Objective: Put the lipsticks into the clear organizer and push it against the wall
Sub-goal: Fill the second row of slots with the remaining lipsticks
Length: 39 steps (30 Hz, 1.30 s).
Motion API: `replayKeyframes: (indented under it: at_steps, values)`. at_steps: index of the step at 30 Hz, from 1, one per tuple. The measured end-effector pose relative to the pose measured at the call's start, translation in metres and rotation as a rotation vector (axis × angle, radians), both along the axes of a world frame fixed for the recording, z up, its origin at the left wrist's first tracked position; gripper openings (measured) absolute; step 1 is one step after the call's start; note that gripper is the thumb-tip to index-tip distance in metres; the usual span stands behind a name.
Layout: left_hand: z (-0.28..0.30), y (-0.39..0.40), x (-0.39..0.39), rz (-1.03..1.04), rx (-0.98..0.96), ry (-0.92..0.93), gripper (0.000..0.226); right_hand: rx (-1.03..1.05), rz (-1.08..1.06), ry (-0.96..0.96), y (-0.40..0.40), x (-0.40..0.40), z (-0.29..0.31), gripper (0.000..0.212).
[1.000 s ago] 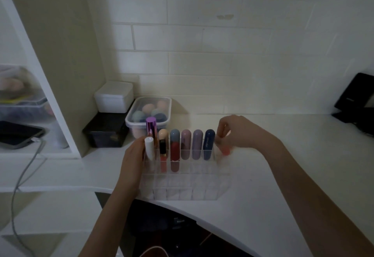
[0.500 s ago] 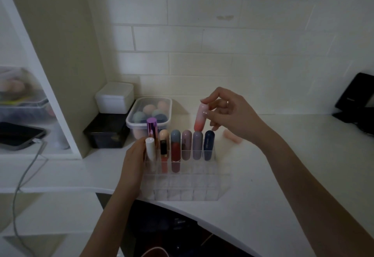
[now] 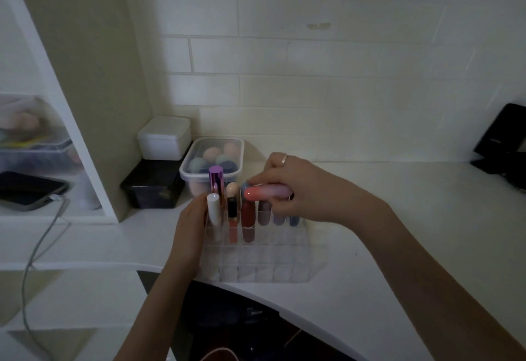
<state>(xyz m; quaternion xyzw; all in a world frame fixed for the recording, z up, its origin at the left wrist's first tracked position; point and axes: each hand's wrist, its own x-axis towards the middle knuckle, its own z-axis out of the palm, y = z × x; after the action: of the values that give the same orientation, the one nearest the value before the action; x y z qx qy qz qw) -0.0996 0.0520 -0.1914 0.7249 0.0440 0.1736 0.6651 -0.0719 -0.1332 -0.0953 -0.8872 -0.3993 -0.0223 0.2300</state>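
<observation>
The clear organizer (image 3: 264, 264) stands at the counter's front edge, away from the wall. Its back row holds several upright lipsticks, among them a white one (image 3: 213, 209), a purple-capped one (image 3: 215, 177) and a red one (image 3: 248, 215). My left hand (image 3: 187, 235) grips the organizer's left side. My right hand (image 3: 301, 190) hovers over the back row and holds a pink-to-lilac lipstick (image 3: 266, 192) lying sideways above the slots. My right hand hides the tops of the right-hand lipsticks.
A lidded tub of makeup sponges (image 3: 213, 161) sits behind the organizer, beside a white box (image 3: 164, 137) stacked on a black box (image 3: 153, 187). A tiled wall (image 3: 313, 76) backs the counter. A black object (image 3: 503, 144) is at far right, a phone (image 3: 28, 190) on the left shelf.
My right hand picked a pink lipstick up from the counter right of the organizer, raised it upright, then lowered it and turned it sideways over the back row. The left hand stayed put.
</observation>
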Motion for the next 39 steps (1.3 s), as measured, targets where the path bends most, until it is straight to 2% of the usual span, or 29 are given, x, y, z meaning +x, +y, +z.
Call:
replayKeyframes:
  at_steps: [4,6,9,11,15,20,24,26,28,30,32,34,35,37,39]
  values:
    - [0.0,-0.001,-0.001,-0.017,0.026,-0.007,0.028,0.031,-0.032,-0.117,0.001,-0.001,0.002,0.022]
    - [0.0,0.0,-0.001,-0.022,-0.024,0.015,0.031,0.221,-0.059,-0.03,-0.001,-0.003,0.005,0.015]
    - [0.0,0.0,-0.001,-0.005,-0.05,0.028,0.031,0.395,-0.006,0.176,-0.005,-0.009,0.01,0.023]
    - [-0.002,0.001,0.0,-0.009,-0.043,0.026,0.032,0.335,-0.004,0.158,-0.005,-0.01,0.011,0.023]
    - [-0.005,0.003,0.003,-0.021,-0.062,0.047,0.036,0.149,-0.104,-0.059,-0.001,-0.004,0.007,0.022]
    - [-0.008,0.002,0.006,0.022,-0.033,0.021,0.034,-0.075,-0.08,-0.218,0.003,-0.001,-0.001,0.019]
    - [-0.01,0.004,0.008,0.011,-0.037,0.029,0.033,-0.133,-0.029,-0.25,0.009,0.001,-0.007,0.018]
    - [-0.01,0.004,0.008,0.006,-0.03,0.022,0.032,-0.022,-0.015,-0.199,0.003,0.007,-0.006,0.016]
    - [-0.009,0.004,0.007,0.0,-0.037,0.018,0.032,0.188,-0.069,-0.159,-0.012,0.018,-0.003,0.014]
    - [-0.009,0.004,0.008,0.003,-0.039,0.019,0.034,0.357,-0.235,-0.187,-0.035,0.037,-0.006,0.019]
    - [-0.009,0.003,0.007,0.008,-0.028,0.023,0.034,0.404,-0.465,-0.25,-0.062,0.06,-0.024,0.027]
    - [-0.009,0.003,0.007,0.011,-0.019,0.02,0.033,0.336,-0.64,-0.256,-0.087,0.082,-0.049,0.034]
    - [-0.008,0.002,0.007,0.007,-0.027,0.02,0.032,0.263,-0.686,-0.2,-0.094,0.089,-0.062,0.038]
    - [-0.009,0.003,0.007,-0.001,-0.048,0.015,0.031,0.086,-0.704,-0.045,-0.099,0.095,-0.085,0.043]
    - [-0.009,0.003,0.006,0.001,-0.037,0.021,0.03,-0.06,-0.653,0.032,-0.096,0.097,-0.104,0.043]
